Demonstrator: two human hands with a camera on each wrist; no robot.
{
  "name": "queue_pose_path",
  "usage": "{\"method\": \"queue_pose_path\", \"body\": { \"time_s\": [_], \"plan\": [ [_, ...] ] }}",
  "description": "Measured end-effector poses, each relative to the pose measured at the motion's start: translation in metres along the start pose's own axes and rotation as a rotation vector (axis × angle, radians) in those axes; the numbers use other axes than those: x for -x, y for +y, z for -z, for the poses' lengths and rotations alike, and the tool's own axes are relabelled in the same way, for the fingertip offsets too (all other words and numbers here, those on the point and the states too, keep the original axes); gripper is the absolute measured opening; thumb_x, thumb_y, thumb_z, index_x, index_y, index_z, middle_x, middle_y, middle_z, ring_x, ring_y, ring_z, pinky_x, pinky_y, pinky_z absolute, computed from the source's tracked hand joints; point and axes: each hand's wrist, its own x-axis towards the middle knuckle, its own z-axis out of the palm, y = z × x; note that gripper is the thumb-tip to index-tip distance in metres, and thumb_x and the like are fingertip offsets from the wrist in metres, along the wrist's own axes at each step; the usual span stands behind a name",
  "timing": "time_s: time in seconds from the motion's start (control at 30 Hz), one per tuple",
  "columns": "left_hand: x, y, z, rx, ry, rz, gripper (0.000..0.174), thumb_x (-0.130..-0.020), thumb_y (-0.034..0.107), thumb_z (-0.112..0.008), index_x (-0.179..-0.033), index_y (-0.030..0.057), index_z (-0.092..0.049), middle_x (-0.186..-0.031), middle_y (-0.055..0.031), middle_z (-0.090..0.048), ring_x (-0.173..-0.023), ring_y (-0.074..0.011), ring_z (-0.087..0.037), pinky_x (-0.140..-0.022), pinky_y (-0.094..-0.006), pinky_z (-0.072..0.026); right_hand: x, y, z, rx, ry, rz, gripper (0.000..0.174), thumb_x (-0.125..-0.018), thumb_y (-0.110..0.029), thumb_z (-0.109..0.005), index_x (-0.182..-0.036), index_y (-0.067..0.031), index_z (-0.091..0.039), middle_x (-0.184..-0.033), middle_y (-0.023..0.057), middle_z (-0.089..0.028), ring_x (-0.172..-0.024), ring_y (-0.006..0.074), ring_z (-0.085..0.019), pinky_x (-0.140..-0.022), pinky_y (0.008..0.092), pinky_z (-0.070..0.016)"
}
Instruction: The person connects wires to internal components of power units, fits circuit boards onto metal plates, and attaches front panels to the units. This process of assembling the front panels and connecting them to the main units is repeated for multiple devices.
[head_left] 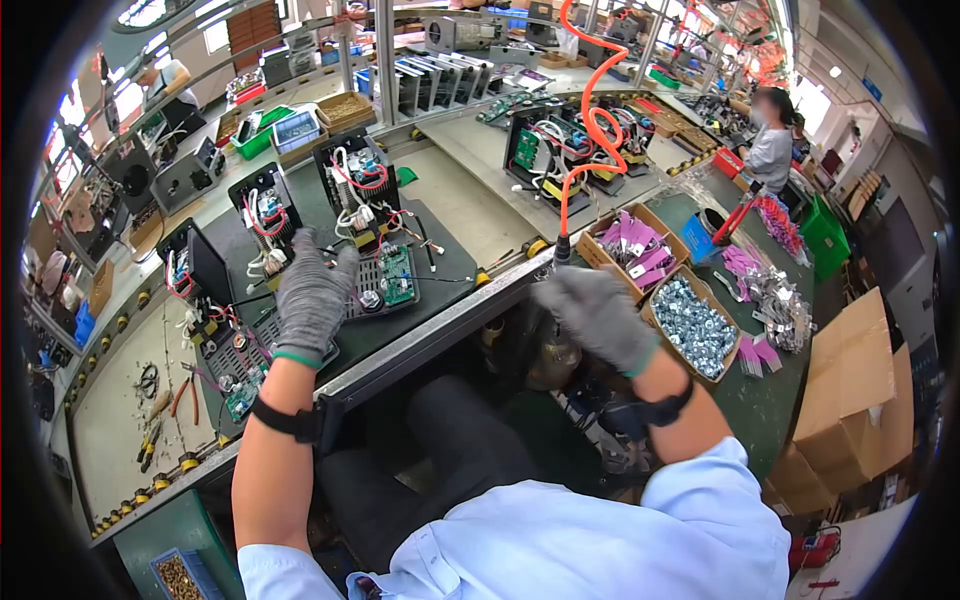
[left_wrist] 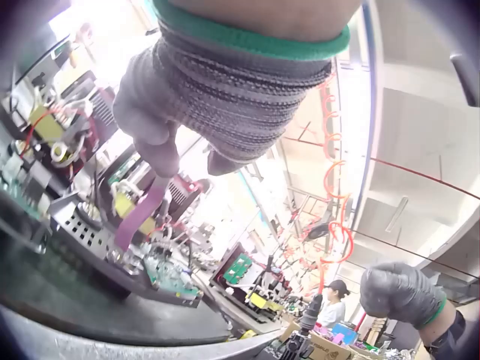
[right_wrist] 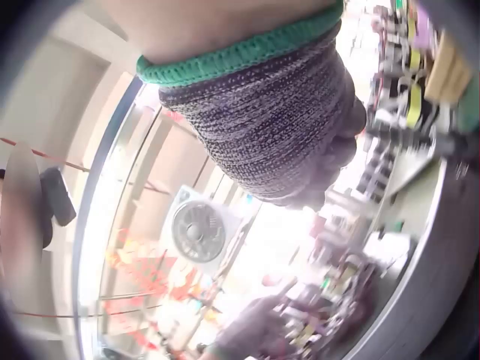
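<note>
My gloved left hand (head_left: 312, 295) reaches over the electronic units on the bench. In the left wrist view its fingers pinch the end of a purple strip (left_wrist: 139, 223), whose lower end overlaps a slotted black panel (left_wrist: 82, 229) with a green circuit board. From the head, the strip is hidden behind the hand. My gloved right hand (head_left: 600, 315) is near the power screwdriver (head_left: 562, 248) hanging from an orange coiled hose (head_left: 607, 125). The left wrist view shows a gap between this hand and the screwdriver. Its fingers look bent; I cannot tell whether they hold anything small.
Boxes of purple strips (head_left: 635, 245) and metal fasteners (head_left: 692, 325) stand at right, beside loose metal parts (head_left: 785, 310). Black units with wiring (head_left: 265, 215) line the left bench. Pliers (head_left: 180, 397) lie at left. A metal rail (head_left: 440, 325) edges the bench. Another person (head_left: 770, 145) stands beyond.
</note>
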Motion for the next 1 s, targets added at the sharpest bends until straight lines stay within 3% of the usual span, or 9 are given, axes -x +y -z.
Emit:
{"method": "queue_pose_path", "body": {
  "time_s": [0.03,0.1,0.2,0.27,0.37,0.43,0.57,0.7,1.0],
  "plan": [
    [0.003,0.003,0.011,0.049,0.047,-0.027,0.057,-0.093,0.037,-0.067,-0.135,0.0025,-0.05,-0.085,-0.0169,-0.07,-0.083,-0.0349,-0.07,-0.078,-0.0484,-0.0542,0.017,0.011,0.025,0.01,0.043,-0.093,0.024,-0.097,-0.029,-0.062,-0.09,-0.0054,-0.065,-0.072,0.016,-0.061,-0.07,0.0356,-0.064,-0.066,0.0446,-0.0499],
    [0.015,0.01,0.036,0.107,0.091,-0.046,0.059,-0.093,0.035,-0.068,-0.137,0.0018,-0.048,-0.08,-0.014,-0.069,-0.076,-0.0306,-0.07,-0.073,-0.0453,-0.055,0.059,0.104,0.054,0.549,0.088,-0.104,0.027,-0.096,-0.03,-0.064,-0.09,-0.0036,-0.068,-0.086,0.0153,-0.069,-0.078,0.0333,-0.067,-0.072,0.0442,-0.0514],
    [0.049,0.032,0.065,0.397,0.0,-0.069,0.053,-0.092,0.027,-0.07,-0.135,0.0016,-0.052,-0.071,-0.0098,-0.064,-0.065,-0.0224,-0.067,-0.064,-0.0387,-0.0536,0.089,0.147,0.106,0.603,0.013,-0.665,0.046,-0.086,-0.043,-0.073,-0.11,-0.0037,-0.071,-0.111,0.019,-0.07,-0.096,0.0364,-0.067,-0.09,0.0424,-0.053],
    [0.072,0.035,0.07,0.469,-0.117,-0.223,0.044,-0.091,0.019,-0.07,-0.129,0.0007,-0.056,-0.067,-0.0083,-0.061,-0.061,-0.0181,-0.064,-0.059,-0.0354,-0.0514,0.103,0.184,0.108,0.463,0.023,-0.684,0.051,-0.084,-0.045,-0.075,-0.113,-0.0038,-0.07,-0.114,0.0205,-0.069,-0.101,0.0371,-0.067,-0.093,0.0433,-0.0518],
    [0.098,0.034,0.064,0.423,-0.309,-0.25,0.034,-0.089,0.017,-0.072,-0.117,0.001,-0.063,-0.063,-0.008,-0.058,-0.056,-0.0192,-0.059,-0.056,-0.0355,-0.0483,0.097,0.203,0.084,0.129,0.022,-0.662,0.055,-0.082,-0.044,-0.077,-0.12,-0.0053,-0.067,-0.121,0.0213,-0.067,-0.111,0.0386,-0.064,-0.098,0.0464,-0.0493],
    [0.115,0.031,0.057,0.401,-0.355,-0.283,0.033,-0.087,0.018,-0.073,-0.114,0.0007,-0.065,-0.063,-0.0109,-0.059,-0.056,-0.0233,-0.062,-0.057,-0.0379,-0.0497,0.092,0.219,0.064,0.451,0.06,-0.51,0.05,-0.084,-0.04,-0.076,-0.119,-0.0055,-0.067,-0.12,0.0208,-0.066,-0.113,0.0381,-0.062,-0.098,0.0461,-0.0489],
    [0.137,0.01,0.037,0.423,-0.562,-0.266,0.038,-0.088,0.025,-0.075,-0.115,0.0006,-0.066,-0.065,-0.009,-0.062,-0.06,-0.0244,-0.065,-0.061,-0.0374,-0.053,0.104,0.193,0.067,0.33,0.093,-0.464,0.046,-0.086,-0.034,-0.075,-0.121,-0.0059,-0.065,-0.122,0.0224,-0.065,-0.114,0.0383,-0.062,-0.098,0.0471,-0.0487],
    [0.148,-0.001,0.023,0.372,-0.619,-0.309,0.042,-0.089,0.03,-0.074,-0.117,0.0008,-0.065,-0.067,-0.0091,-0.063,-0.063,-0.0246,-0.066,-0.063,-0.0367,-0.0542,0.098,0.183,0.065,0.661,-0.05,-0.574,0.038,-0.093,-0.029,-0.064,-0.125,-0.0068,-0.063,-0.126,0.0252,-0.063,-0.116,0.0419,-0.061,-0.1,0.05,-0.0484],
    [0.16,-0.025,0.023,0.411,-0.819,-0.212,0.045,-0.09,0.036,-0.073,-0.119,0.0025,-0.065,-0.073,-0.0119,-0.067,-0.071,-0.027,-0.071,-0.069,-0.0369,-0.0562,0.098,0.207,0.064,0.809,-0.033,-0.642,0.032,-0.101,-0.032,-0.052,-0.123,-0.0117,-0.064,-0.111,0.0263,-0.069,-0.104,0.044,-0.066,-0.093,0.0527,-0.0509]
  ]
}}
